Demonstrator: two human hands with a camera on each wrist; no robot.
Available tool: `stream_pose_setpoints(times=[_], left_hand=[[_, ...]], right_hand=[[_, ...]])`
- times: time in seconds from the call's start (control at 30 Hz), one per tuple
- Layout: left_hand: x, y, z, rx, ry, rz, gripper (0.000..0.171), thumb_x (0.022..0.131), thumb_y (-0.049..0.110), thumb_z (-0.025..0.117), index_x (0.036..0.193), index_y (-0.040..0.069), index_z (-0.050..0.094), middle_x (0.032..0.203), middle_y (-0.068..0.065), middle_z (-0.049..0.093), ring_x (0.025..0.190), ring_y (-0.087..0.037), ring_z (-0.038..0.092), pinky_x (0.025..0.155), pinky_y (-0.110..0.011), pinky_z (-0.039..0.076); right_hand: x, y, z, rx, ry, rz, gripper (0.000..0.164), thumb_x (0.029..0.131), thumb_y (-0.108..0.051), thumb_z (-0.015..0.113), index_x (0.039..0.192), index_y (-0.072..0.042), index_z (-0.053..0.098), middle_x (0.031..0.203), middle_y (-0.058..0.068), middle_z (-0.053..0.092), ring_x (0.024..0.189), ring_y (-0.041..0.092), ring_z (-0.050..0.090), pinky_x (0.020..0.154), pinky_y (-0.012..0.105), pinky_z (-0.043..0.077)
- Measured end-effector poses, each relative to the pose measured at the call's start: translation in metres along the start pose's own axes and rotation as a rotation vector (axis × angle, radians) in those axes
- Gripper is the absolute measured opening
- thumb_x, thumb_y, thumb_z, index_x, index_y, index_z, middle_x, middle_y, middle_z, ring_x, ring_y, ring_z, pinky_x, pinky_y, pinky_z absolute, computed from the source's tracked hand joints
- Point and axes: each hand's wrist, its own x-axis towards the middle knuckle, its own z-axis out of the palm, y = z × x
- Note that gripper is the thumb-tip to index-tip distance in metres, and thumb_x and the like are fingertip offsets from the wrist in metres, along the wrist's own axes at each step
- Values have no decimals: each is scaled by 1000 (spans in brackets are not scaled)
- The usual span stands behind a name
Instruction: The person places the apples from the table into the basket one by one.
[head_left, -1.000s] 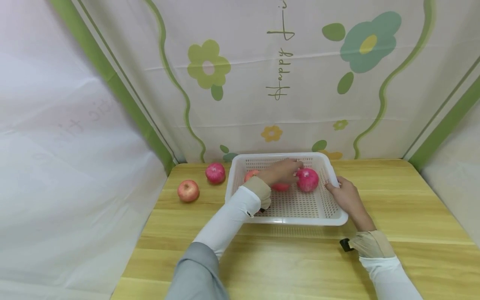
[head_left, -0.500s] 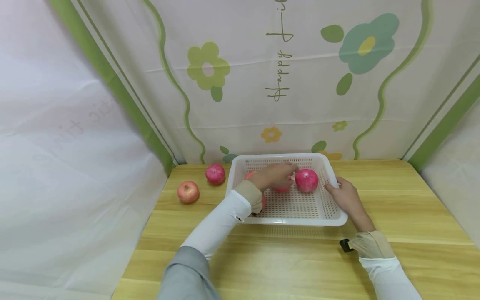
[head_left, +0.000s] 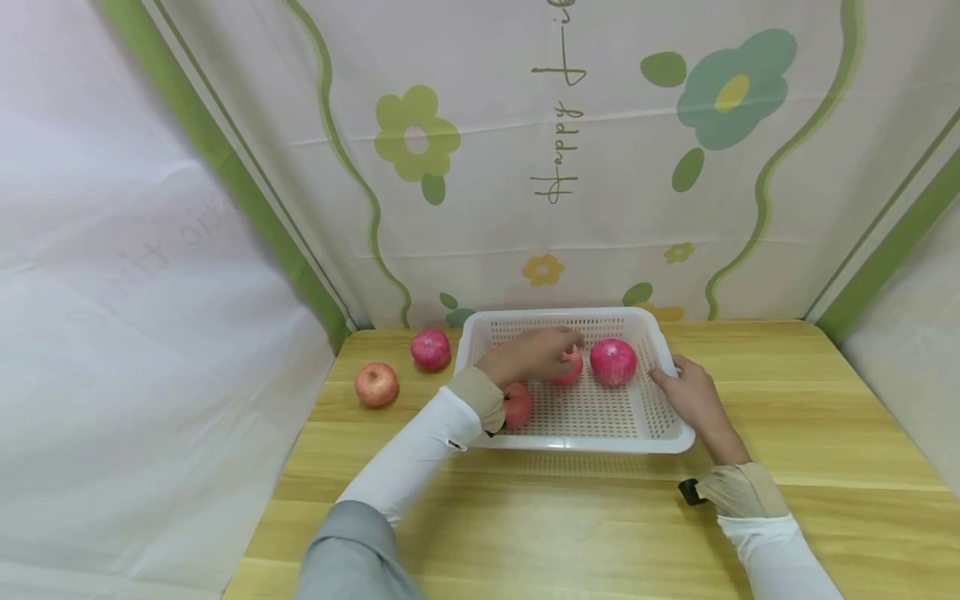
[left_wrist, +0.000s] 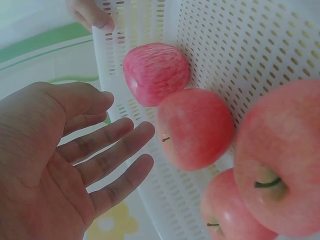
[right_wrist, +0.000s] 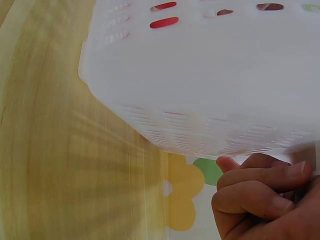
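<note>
A white perforated plastic basket (head_left: 562,443) stands on the wooden table with several apples inside. My left hand (head_left: 528,354) hovers over it, fingers spread and holding nothing. In the left wrist view, that hand (left_wrist: 75,160) is apart from a striped pink apple (left_wrist: 157,74), a red apple (left_wrist: 195,129), a large near apple (left_wrist: 282,155) and a partly covered apple (left_wrist: 232,207). My right hand (head_left: 693,396) grips the basket's right rim, thumb over the edge. The right wrist view shows its curled fingers (right_wrist: 252,192) against the basket's outer side.
Left of the basket, a pale red apple (head_left: 377,384) and a deep pink apple (head_left: 431,349) lie on the table (head_left: 585,533). A white curtain (head_left: 480,217) with printed flowers hangs directly behind the table's back edge.
My left hand has drawn back leftward from the deep pink apple in the basket, uncovering the red apple beside it and the front-left one. The right hand and the basket have stayed put.
</note>
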Motion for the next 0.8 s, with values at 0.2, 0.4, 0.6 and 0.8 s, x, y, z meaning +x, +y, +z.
stream_pose_setpoints(times=[0.2,0.4,0.6,0.8], left_hand=[[-10,-3,1,5,6,14,34,107,17,62,140,10,65,134,-6,69,108,-13,65,97,-27,55],[-18,-4,1,-14,5,2,34,106,17,64,139,8,64,134,-7,70,115,-16,71,98,-28,58],[-27,-7,3,-14,33,15,35,106,17,64,139,8,65,136,-7,70,120,-19,69,104,-30,57],[-35,-11,7,-44,50,10,36,106,19,65,140,8,65,133,-6,71,118,-19,70,101,-30,58]], right_hand=[[0,1,0,-9,7,0,62,109,-29,52,151,16,42,120,40,67,77,23,76,63,38,66],[1,2,1,-8,3,1,63,110,-29,52,152,16,40,120,40,67,78,23,77,63,38,66],[1,1,0,-13,5,-3,63,110,-29,51,152,17,40,121,41,66,79,23,76,64,38,66],[1,2,1,-14,8,-1,62,110,-29,52,151,16,41,122,40,66,80,24,77,64,37,66]])
